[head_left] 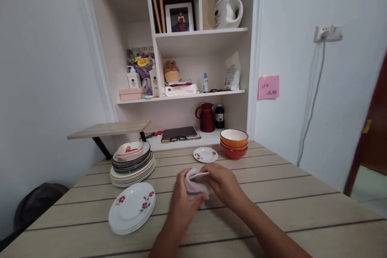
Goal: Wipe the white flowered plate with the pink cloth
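Note:
Over the near middle of the table, my left hand (182, 198) is closed on a pale pinkish cloth (194, 187). The cloth is folded around a small white plate (200, 175), of which only a thin rim shows. My right hand (225, 185) pinches that plate's edge from the right, thumb and fingers pressed together. Left of my hands lies a short stack of white plates with red flowers (130, 205). Just beyond my hands, one small flowered plate (205, 154) lies flat.
A taller stack of mixed plates (133, 169) stands at the back left, beside a small raised wooden shelf (109, 129). Orange and red bowls (234, 145) are nested at the back right. Behind the table (272, 185), a white shelf unit holds a red jug (207, 117) and a dark bottle (219, 117).

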`<state>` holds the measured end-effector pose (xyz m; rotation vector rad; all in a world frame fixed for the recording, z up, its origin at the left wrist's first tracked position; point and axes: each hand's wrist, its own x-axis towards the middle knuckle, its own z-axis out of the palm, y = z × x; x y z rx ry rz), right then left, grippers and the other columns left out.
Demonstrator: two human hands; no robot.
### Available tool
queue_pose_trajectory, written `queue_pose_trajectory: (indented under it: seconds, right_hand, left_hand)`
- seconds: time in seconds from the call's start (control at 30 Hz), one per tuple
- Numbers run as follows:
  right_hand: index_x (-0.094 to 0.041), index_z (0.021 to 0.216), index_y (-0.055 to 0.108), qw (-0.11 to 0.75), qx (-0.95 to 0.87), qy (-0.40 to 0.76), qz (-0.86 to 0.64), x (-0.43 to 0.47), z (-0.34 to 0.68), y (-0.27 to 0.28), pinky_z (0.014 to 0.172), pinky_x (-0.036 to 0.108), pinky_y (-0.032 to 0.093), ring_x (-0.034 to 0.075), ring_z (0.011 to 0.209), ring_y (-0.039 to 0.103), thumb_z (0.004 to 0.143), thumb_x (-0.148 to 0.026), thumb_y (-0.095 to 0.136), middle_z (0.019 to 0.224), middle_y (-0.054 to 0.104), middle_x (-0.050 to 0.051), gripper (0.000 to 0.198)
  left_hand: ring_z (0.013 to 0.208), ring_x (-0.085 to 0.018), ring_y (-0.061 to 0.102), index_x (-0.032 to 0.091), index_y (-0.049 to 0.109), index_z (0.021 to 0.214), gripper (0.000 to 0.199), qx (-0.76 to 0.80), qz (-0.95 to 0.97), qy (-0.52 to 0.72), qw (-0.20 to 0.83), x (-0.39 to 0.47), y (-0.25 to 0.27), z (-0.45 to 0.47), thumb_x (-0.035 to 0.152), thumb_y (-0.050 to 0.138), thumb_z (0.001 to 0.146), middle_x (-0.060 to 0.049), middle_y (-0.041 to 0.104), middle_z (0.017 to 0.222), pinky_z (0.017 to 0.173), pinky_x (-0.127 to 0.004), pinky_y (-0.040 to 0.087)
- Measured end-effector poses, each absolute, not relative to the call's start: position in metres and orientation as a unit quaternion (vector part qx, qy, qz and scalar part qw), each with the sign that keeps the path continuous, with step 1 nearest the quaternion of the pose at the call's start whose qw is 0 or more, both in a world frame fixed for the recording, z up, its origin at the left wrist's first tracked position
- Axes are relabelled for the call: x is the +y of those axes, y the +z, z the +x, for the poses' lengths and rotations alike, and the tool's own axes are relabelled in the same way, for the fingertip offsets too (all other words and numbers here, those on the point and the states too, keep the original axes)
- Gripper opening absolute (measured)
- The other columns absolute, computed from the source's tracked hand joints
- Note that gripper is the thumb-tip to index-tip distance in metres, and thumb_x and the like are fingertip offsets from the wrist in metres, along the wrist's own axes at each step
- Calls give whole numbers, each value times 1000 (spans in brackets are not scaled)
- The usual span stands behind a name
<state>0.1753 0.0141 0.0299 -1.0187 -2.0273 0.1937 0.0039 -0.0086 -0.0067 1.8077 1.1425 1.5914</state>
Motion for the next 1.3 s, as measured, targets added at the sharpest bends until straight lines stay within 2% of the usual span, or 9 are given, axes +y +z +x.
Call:
queue_pose_trajectory:
  seconds: [0.17, 0.3, 0.5, 0.63, 0.77, 0.93, 1.1, 1.3]
  right_hand:
    - [-23, 89, 67, 412, -821, 138, -370, 10, 175, 35, 70, 27, 44, 19, 79, 62, 82, -14, 56, 85, 71, 2, 16]
    - [-23, 86, 67, 419, -819, 181, -348, 8, 177, 41, 65, 25, 43, 18, 75, 60, 80, -12, 56, 81, 68, 0, 17]
    - [-21, 79, 63, 469, -755, 317, -330, 4, 173, 43, 55, 23, 40, 15, 63, 52, 82, -22, 58, 70, 59, -2, 6]
    - [-19, 80, 59, 513, -658, 448, -321, 4, 168, 38, 52, 22, 35, 12, 56, 47, 80, -29, 62, 63, 53, -5, 10]
    - [-18, 89, 62, 555, -570, 531, -291, 4, 160, 31, 57, 24, 39, 14, 61, 54, 74, -36, 71, 71, 63, -3, 25]
    - [-19, 111, 61, 580, -444, 629, -267, 5, 150, 25, 71, 33, 51, 24, 79, 68, 65, -40, 81, 92, 73, 6, 54]
    - [-20, 115, 61, 590, -421, 648, -234, 7, 145, 22, 74, 37, 54, 27, 83, 71, 66, -39, 82, 101, 74, 9, 56]
    - [-22, 120, 58, 553, -423, 674, -245, 8, 146, 18, 74, 38, 55, 27, 84, 71, 69, -38, 79, 101, 74, 8, 58]
  left_hand:
    - [93, -24, 65, 21, 64, 104, 28, 464, 656, 572, 167, -8, -3, 0, 29, 67, 77, -6, 71, 99, 84, -36, 49]
    - [84, -22, 66, 21, 66, 97, 21, 474, 659, 556, 178, -11, 2, 1, 32, 64, 80, -5, 72, 92, 77, -32, 50]
    - [76, -19, 64, 19, 67, 96, 25, 463, 604, 600, 246, -12, 5, 5, 36, 66, 78, -3, 72, 83, 70, -27, 50]
    - [78, -19, 65, 17, 67, 98, 31, 454, 539, 642, 303, -9, 4, 6, 39, 69, 75, -3, 73, 86, 73, -27, 51]
    - [78, -20, 67, 15, 67, 96, 39, 448, 477, 676, 337, -7, 4, 5, 43, 74, 69, -6, 74, 86, 73, -28, 52]
    - [82, -23, 69, 14, 69, 100, 52, 453, 423, 695, 364, -6, 3, 5, 47, 79, 63, -9, 75, 90, 72, -29, 54]
    - [80, -23, 70, 13, 70, 102, 53, 443, 411, 697, 386, -2, -2, 6, 48, 79, 63, -10, 75, 92, 70, -30, 55]
    - [62, -19, 65, 12, 73, 83, 45, 486, 378, 686, 388, -7, 1, 7, 49, 80, 59, -6, 73, 71, 57, -26, 50]
